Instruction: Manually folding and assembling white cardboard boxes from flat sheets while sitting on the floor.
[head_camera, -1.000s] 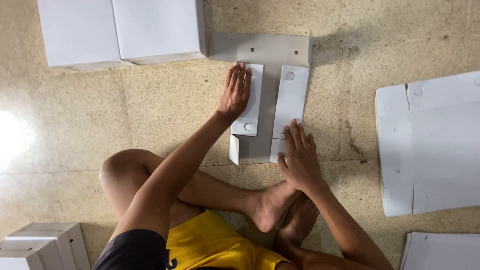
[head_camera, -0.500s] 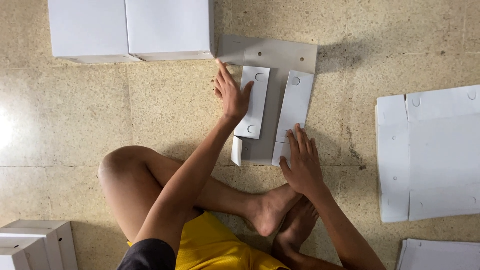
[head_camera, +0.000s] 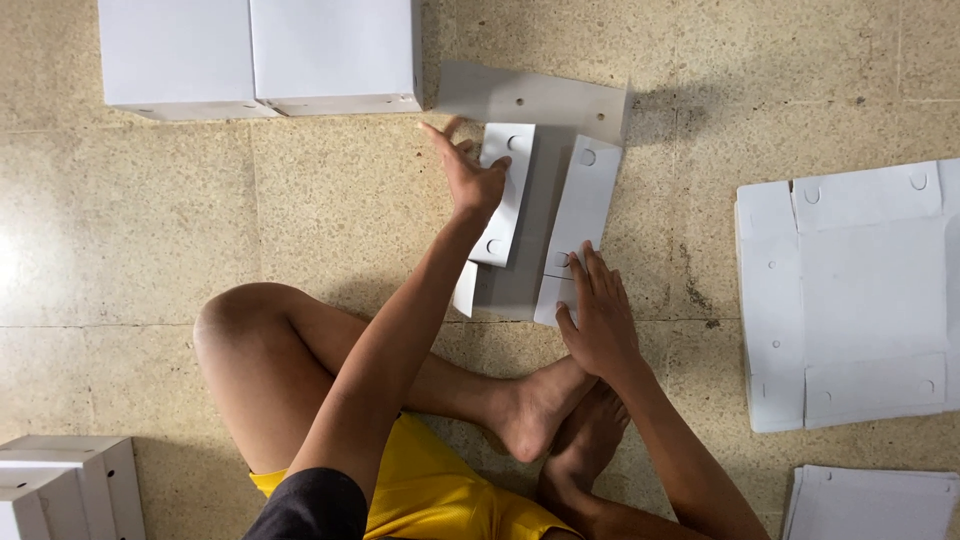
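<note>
Lifted left hand (head_camera: 472, 175) hovers over flat cardboard (head_camera: 535, 215), boxes (head_camera: 260, 55) beyond.

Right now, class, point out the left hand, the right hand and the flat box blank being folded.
left hand (head_camera: 478, 180), head view, on its back.
right hand (head_camera: 597, 320), head view, on its back.
flat box blank (head_camera: 540, 102), head view, on its grey top flap.
</note>
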